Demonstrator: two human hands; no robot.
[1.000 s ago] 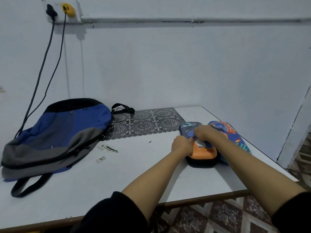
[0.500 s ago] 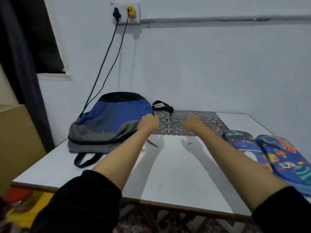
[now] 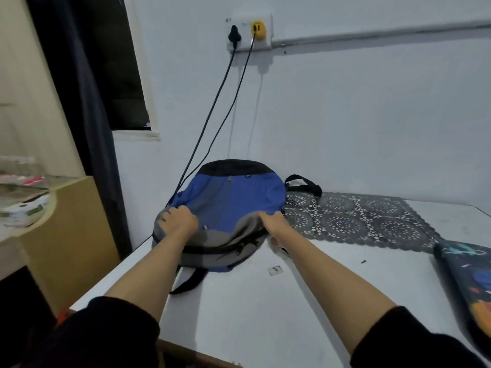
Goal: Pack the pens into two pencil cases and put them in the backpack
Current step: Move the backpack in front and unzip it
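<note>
A blue, grey and black backpack [image 3: 233,203] lies flat on the white table [image 3: 265,309] near the wall. My left hand [image 3: 178,220] grips the grey fabric on the backpack's left side. My right hand [image 3: 275,224] grips the grey fabric on its right side, just above the zipper. One pencil case [image 3: 467,277], dark with a colourful print and an orange end, lies at the table's right edge, partly cut off by the frame. No pens show.
A dark lace mat [image 3: 364,221] lies against the wall right of the backpack. Two black cables [image 3: 220,102] hang from a wall socket [image 3: 249,31] down behind the backpack. A small paper scrap [image 3: 274,270] sits on the table. A yellowish cabinet [image 3: 66,235] stands at the left.
Both hands left the pencil cases, crossed to the left and took hold of the backpack. The view swung left, so the pencil cases slid to the right edge.
</note>
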